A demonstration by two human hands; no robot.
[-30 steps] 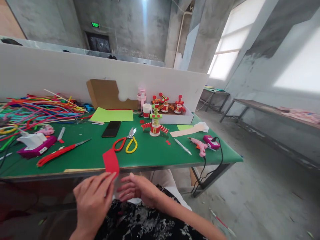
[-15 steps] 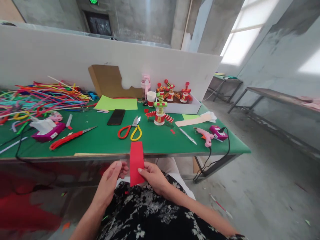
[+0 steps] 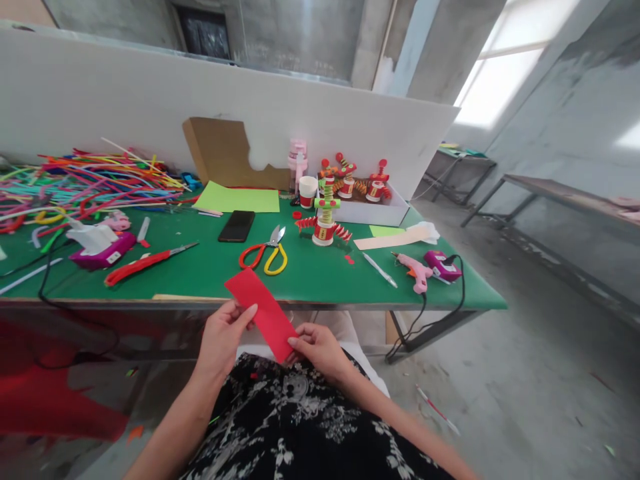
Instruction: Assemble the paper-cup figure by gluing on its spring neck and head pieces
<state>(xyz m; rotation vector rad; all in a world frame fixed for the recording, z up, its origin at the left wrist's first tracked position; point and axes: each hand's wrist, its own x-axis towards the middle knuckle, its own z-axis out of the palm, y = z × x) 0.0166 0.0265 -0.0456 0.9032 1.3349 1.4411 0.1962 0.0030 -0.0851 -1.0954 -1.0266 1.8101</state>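
craft workshop, green table, pipe cleaners, concrete walls

Your only view comes from the camera on your head, looking forward and down. It is closest at 6 o'clock, where your lap, left hand, right hand and the card they pinch sit just under the lens. The table lies across the middle, a little farther off. The divider stands beyond it at 12 o'clock, and the floor runs away toward 3 o'clock.
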